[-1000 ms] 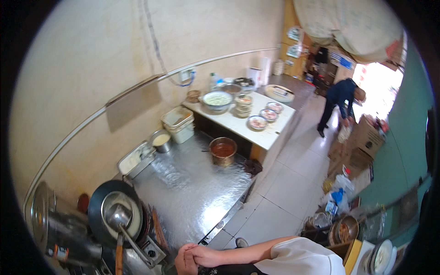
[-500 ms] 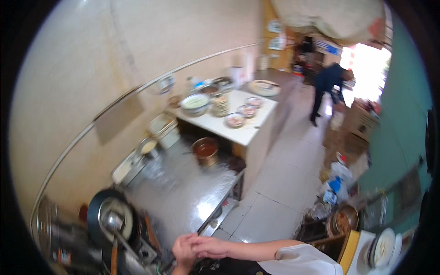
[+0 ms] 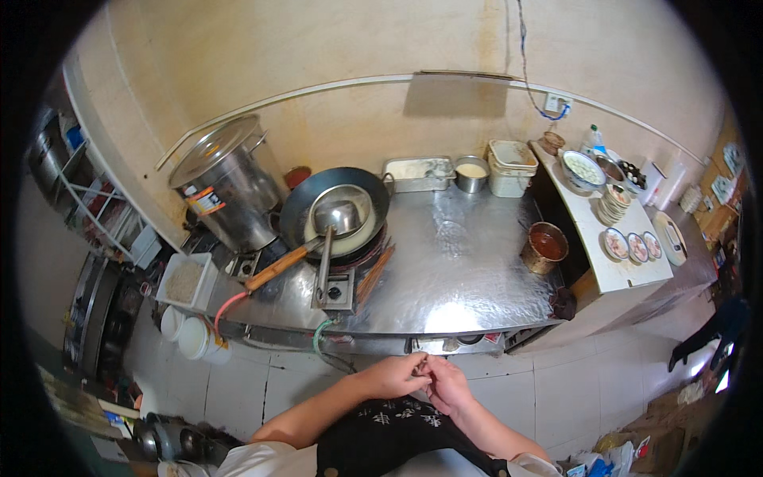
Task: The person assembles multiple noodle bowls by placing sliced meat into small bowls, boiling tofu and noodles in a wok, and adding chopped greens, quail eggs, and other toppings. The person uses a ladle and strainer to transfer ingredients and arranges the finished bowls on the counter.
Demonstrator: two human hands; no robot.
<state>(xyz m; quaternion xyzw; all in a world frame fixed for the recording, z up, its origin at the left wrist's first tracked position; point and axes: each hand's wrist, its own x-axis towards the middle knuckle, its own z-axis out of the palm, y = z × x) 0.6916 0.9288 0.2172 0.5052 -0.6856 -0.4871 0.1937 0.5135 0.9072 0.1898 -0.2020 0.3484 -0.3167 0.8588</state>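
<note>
In front of my black apron (image 3: 389, 433), my left hand (image 3: 393, 377) and my right hand (image 3: 447, 383) meet at the fingers. Both are closed, fingers bent and touching each other. Whether anything small sits between them is hidden. They are held in the air just short of the steel counter's (image 3: 469, 294) front edge. Beyond them, to the left, a dark wok (image 3: 294, 219) rests on a burner. A strainer with a wooden handle (image 3: 274, 270) lies across it, and a steel ladle (image 3: 337, 217) sits in the strainer.
Left of the wok stands a tall steel stockpot (image 3: 230, 187). A pot of red-brown sauce (image 3: 545, 248) is on the counter's right part. Small bowls (image 3: 615, 244) line the white side table (image 3: 636, 274). Another person (image 3: 710, 334) is at the far right. White buckets (image 3: 193, 338) stand on the floor.
The view has swung left, so the wok and stockpot now show in full and the other person has slid to the right rim. My hands stay together.
</note>
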